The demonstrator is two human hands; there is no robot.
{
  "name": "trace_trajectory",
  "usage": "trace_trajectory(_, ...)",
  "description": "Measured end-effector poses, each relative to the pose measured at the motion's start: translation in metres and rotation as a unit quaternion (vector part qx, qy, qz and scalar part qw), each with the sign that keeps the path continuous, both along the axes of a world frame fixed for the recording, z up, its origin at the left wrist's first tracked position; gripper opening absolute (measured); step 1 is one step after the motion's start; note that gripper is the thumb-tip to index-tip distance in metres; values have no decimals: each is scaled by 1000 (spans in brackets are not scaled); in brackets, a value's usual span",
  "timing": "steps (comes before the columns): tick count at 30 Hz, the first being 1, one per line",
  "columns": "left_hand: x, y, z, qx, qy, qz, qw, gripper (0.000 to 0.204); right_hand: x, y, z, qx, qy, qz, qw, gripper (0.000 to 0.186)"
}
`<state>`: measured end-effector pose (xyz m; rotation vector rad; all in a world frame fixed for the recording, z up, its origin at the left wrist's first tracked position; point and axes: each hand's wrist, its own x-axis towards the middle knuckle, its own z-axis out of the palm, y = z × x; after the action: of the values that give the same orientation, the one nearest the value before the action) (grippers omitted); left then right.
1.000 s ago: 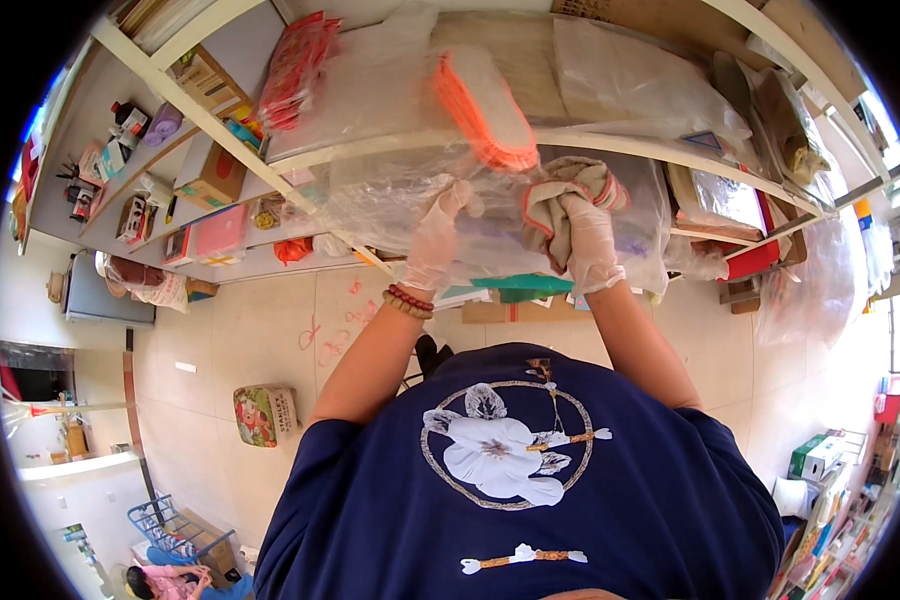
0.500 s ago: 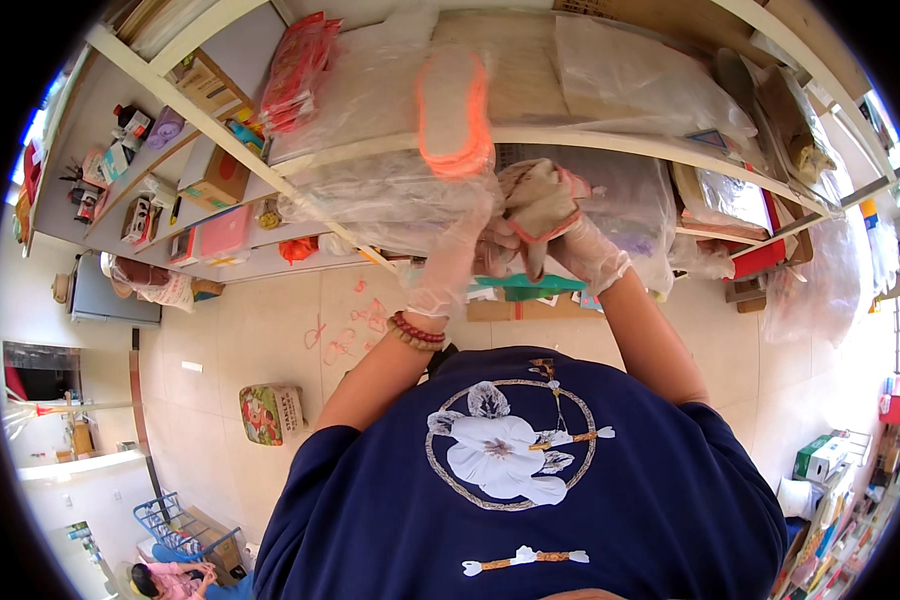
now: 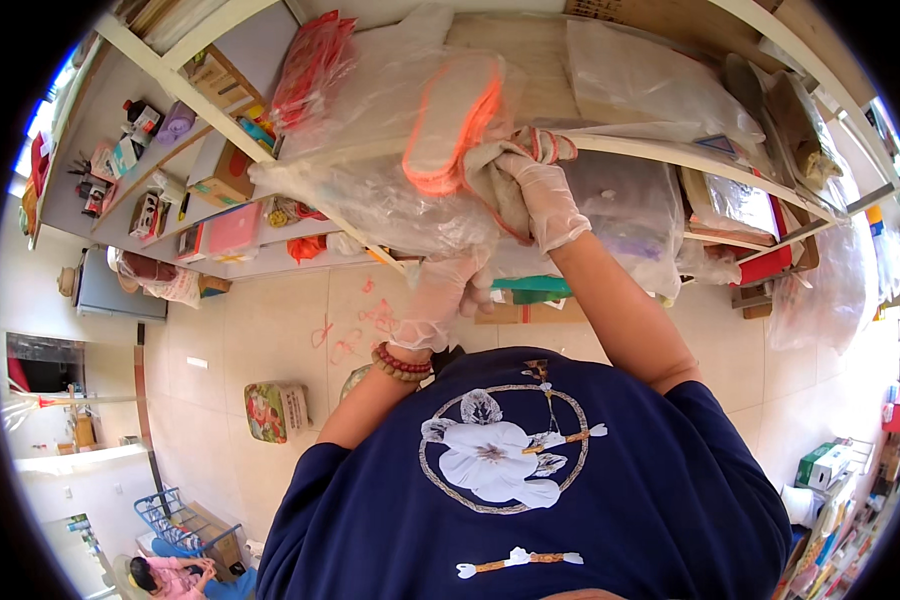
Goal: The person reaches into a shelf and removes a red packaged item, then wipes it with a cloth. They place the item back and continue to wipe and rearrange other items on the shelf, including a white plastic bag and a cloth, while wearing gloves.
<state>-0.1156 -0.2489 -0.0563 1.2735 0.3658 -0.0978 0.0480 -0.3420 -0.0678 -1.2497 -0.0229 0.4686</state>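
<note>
Both hands wear thin clear gloves. My right hand (image 3: 545,200) is raised to the shelf edge and grips a grey cloth with red trim (image 3: 505,185), pressing it beside a clear plastic bag (image 3: 390,150). That bag holds an orange-edged pad (image 3: 452,120). My left hand (image 3: 440,298) hangs lower, below the bag, fingers loosely curled, apart from the bag's underside or just brushing it. A bead bracelet circles the left wrist.
White shelves (image 3: 660,150) carry more plastic-wrapped goods, boxes and small items at left (image 3: 220,180). A green package (image 3: 530,288) lies under the shelf. A floral tin box (image 3: 275,410) stands on the tiled floor. A person in pink crouches at lower left (image 3: 170,578).
My left hand has dropped from the bag on the shelf down toward my chest. The bagged orange pad has shifted left and now stands more upright. My right hand keeps the cloth, slightly higher.
</note>
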Motion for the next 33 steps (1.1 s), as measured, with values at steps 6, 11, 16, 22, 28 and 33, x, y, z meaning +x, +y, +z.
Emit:
trace_trajectory(6, -22, 8, 14, 20, 47, 14, 999, 32, 15, -3, -3, 120, 91, -46, 987, 20)
trace_trajectory(11, -36, 37, 13, 5, 15, 28, 999, 33, 42, -13, -52, 224, -49, -188, 955, 21)
trace_trajectory(16, -45, 53, 6, -1, -24, 30, 999, 32, -8, -52, -6, 355, 96, 191, 910, 25)
trace_trajectory(22, -47, 46, 14, 79, 20, -2, 997, 25, -78, -4, 7, 48, 81, 215, 972, 22)
trace_trajectory(28, -50, 61, 21, 86, 35, -44, 995, 18, 12, 22, -41, 249, 153, 27, 956, 19)
trace_trajectory(33, -59, 87, 15, 72, 71, -27, 994, 18, 35, -4, -18, 304, 116, -68, 943, 8)
